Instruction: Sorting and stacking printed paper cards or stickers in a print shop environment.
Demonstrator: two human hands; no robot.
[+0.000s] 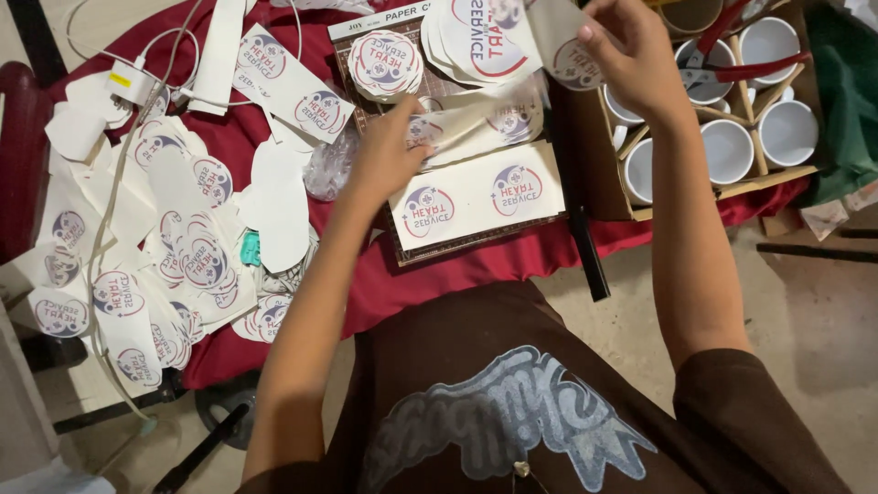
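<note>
My left hand (384,155) reaches over a paper cutter board (439,247) and pinches a curling white paper strip (476,119) printed with round logos. Below that strip, a flat strip with two logos (476,197) lies on the board. Up at the top, my right hand (626,46) holds a cut piece of paper with one round logo (572,55). The cutter's black arm (576,210) runs along the board's right side.
A cardboard box (594,165) of white mugs (727,151) with red-handled scissors (732,55) sits to the right. Many cut logo papers and scraps (174,247) cover the red cloth (402,284) at left. White cables (128,78) lie at top left. A stack of round cutouts (384,64) rests above the board.
</note>
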